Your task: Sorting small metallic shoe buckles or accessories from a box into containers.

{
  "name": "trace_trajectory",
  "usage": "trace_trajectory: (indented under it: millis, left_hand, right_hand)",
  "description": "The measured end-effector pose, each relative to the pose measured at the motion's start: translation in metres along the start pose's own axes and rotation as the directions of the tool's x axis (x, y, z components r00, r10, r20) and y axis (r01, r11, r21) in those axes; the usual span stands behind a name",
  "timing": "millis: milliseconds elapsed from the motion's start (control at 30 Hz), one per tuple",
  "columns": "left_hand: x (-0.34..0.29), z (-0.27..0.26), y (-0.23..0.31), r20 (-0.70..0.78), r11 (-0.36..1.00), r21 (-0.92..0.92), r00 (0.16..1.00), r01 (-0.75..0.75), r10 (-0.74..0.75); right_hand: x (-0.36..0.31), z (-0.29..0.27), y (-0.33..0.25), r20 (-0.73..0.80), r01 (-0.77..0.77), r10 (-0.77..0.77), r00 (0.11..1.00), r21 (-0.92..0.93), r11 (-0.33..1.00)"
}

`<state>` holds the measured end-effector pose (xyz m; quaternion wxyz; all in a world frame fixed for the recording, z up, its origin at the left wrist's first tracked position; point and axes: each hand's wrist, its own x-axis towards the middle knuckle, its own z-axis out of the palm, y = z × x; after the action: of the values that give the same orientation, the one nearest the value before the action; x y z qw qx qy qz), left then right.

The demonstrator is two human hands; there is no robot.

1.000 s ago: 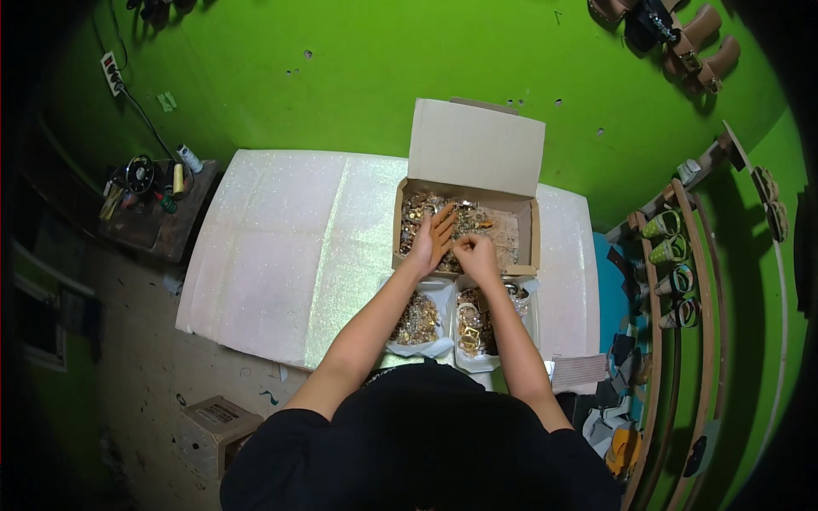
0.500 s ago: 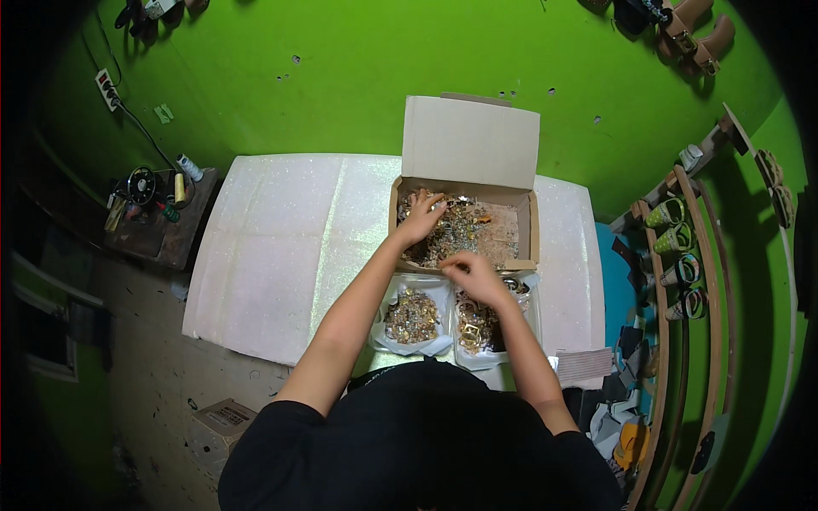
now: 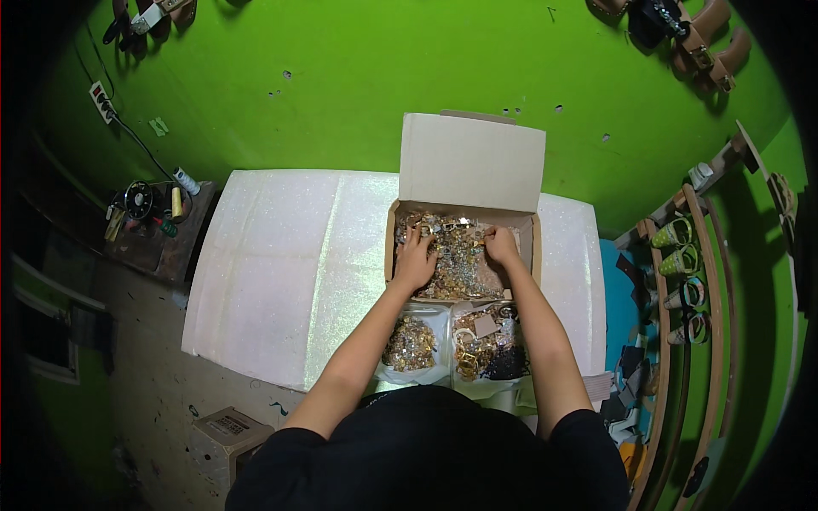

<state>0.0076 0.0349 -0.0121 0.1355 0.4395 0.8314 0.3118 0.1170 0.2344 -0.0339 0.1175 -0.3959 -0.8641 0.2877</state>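
An open cardboard box with its lid raised holds a heap of small gold and silver metal pieces, with what look like buckles among them. My left hand lies over the left part of the heap, fingers spread and touching it. Inside the box's right part, my right hand has its fingertips pinched together; whatever is between them is too small to make out. In front of the box stand two white-lined tubs. The left tub holds small gold pieces; in the right tub are buckles, dark bits and a flat beige piece.
The box and tubs stand on a glittery white table against a green wall. At right is a wooden rack with sandals, above scraps. A small dark stand with thread spools is at left; a carton sits on the floor.
My right hand has moved from the box's front edge forward into its right part. My left hand stays on the heap. The flat beige piece now shows in the right tub. The view has shifted slightly.
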Motion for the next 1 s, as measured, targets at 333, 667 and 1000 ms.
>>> trace_trajectory:
  millis: [333, 667, 1000]
  left_hand:
    - [0.01, 0.012, -0.005, 0.071, 0.989, 0.096, 0.99, 0.113, -0.12]
    - [0.006, 0.012, -0.004, -0.027, 0.993, 0.04, 0.993, 0.114, -0.113]
    - [0.009, 0.008, -0.013, -0.017, 0.997, 0.001, 0.997, 0.081, -0.081]
  right_hand:
    - [0.002, 0.043, -0.026, 0.116, -0.007, 0.017, 0.993, -0.089, 0.996]
    - [-0.02, 0.049, -0.056, 0.049, -0.38, 0.384, 0.922, -0.072, 0.922]
    - [-0.022, 0.078, -0.091, -0.057, -0.371, 0.37, 0.927, -0.005, 0.928]
